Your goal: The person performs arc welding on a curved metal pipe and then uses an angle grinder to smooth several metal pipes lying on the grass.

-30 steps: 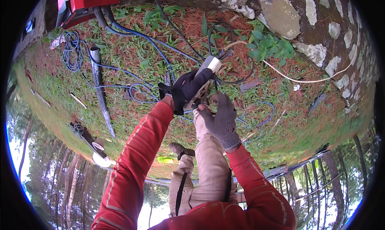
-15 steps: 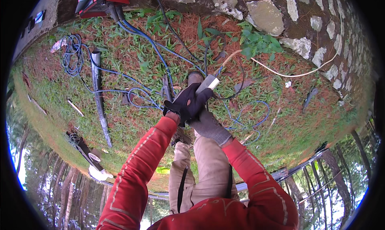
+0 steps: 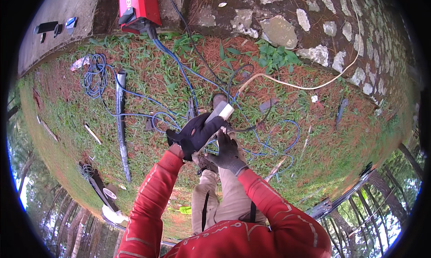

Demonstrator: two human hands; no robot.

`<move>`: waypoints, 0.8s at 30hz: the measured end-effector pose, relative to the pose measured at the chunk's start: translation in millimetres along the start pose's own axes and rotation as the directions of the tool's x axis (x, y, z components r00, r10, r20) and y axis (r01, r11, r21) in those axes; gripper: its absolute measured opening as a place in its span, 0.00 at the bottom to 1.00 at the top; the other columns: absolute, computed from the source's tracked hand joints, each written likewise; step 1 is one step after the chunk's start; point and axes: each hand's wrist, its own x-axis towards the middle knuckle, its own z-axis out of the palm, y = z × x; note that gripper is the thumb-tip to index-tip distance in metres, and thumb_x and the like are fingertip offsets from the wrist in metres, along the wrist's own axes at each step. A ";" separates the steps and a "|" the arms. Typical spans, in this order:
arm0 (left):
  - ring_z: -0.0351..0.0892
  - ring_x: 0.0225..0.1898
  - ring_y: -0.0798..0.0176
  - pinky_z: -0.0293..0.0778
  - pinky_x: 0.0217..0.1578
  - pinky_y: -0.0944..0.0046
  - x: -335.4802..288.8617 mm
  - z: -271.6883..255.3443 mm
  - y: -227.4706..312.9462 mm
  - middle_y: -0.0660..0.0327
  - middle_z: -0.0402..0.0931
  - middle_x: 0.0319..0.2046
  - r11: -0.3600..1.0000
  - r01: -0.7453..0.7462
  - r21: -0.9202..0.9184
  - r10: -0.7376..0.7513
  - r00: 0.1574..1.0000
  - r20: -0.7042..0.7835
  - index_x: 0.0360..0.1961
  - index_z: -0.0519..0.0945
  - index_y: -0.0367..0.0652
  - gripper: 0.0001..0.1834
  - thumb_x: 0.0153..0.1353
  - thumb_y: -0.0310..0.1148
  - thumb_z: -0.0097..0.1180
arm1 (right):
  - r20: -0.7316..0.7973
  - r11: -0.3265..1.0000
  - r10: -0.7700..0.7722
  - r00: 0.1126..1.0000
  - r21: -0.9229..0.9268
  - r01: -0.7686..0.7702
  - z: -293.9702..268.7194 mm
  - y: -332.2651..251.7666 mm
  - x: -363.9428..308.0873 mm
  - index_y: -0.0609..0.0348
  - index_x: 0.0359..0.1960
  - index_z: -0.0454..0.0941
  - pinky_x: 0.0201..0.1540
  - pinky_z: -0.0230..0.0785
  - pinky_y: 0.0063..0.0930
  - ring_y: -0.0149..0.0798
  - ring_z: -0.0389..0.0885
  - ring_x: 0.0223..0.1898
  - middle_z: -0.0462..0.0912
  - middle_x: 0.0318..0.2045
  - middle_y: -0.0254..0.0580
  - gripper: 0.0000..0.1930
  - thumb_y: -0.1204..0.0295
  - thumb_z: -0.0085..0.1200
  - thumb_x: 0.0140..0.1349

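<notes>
My left hand [image 3: 197, 133], in a black glove with a hole at the back, is closed around a grey block with a white side [image 3: 220, 113]. The block is held out in front of my legs, and a dark cable shows just right of it. My right hand [image 3: 229, 153], in a grey knit glove, is close below the block. Its fingers point up toward the left hand and its thumb is spread to the left. Whether its fingertips touch the block or the left glove is hard to tell.
A red machine [image 3: 140, 8] with thick blue cables [image 3: 173, 55] stands by the concrete ledge. Coiled blue cable [image 3: 95, 76] and a metal pipe [image 3: 120, 123] lie on the grass to the left. A pale cord [image 3: 310, 86] runs along the stone wall [image 3: 314, 28]. A clamp-like tool [image 3: 342, 110] lies right.
My right hand has come away from the left glove, moved lower and spread its thumb. The left hand has shifted left and down with the block. More of the red machine shows.
</notes>
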 end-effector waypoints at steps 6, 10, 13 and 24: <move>0.83 0.51 0.59 0.77 0.53 0.59 -128.6 0.4 63.3 0.51 0.84 0.52 0.973 -0.131 0.188 0.106 0.985 0.136 0.68 0.72 0.31 0.35 0.74 0.51 0.57 | 0.048 0.637 0.546 0.836 0.624 -0.452 16.2 104.8 -17.0 0.56 0.42 0.80 0.40 0.74 0.38 0.45 0.82 0.36 0.83 0.34 0.45 0.13 0.64 0.64 0.59; 0.87 0.46 0.55 0.80 0.49 0.57 -204.6 8.9 87.6 0.50 0.86 0.47 0.947 -0.153 0.283 0.119 0.984 0.135 0.65 0.75 0.32 0.35 0.71 0.51 0.62 | 0.085 0.078 0.836 0.542 0.960 -0.270 13.7 211.8 -51.2 0.50 0.24 0.74 0.27 0.65 0.29 0.34 0.76 0.24 0.74 0.23 0.23 0.11 0.74 0.58 0.66; 0.89 0.45 0.47 0.82 0.45 0.53 -266.6 19.5 117.8 0.47 0.87 0.45 0.869 -0.211 0.448 0.178 0.977 0.113 0.63 0.77 0.32 0.36 0.69 0.54 0.64 | 0.016 -0.079 0.855 0.519 0.992 0.100 -13.8 239.0 -61.4 0.52 0.34 0.83 0.36 0.77 0.31 0.31 0.82 0.33 0.81 0.28 0.31 0.06 0.70 0.55 0.68; 0.79 0.65 0.47 0.72 0.65 0.52 -514.4 81.0 81.9 0.45 0.81 0.61 0.897 -0.209 0.390 0.220 0.975 0.017 0.69 0.73 0.34 0.38 0.70 0.53 0.62 | -0.493 0.724 0.672 0.552 0.285 -0.628 -107.2 65.9 -197.8 0.67 0.70 0.64 0.59 0.73 0.53 0.68 0.75 0.60 0.72 0.61 0.72 0.52 0.40 0.68 0.54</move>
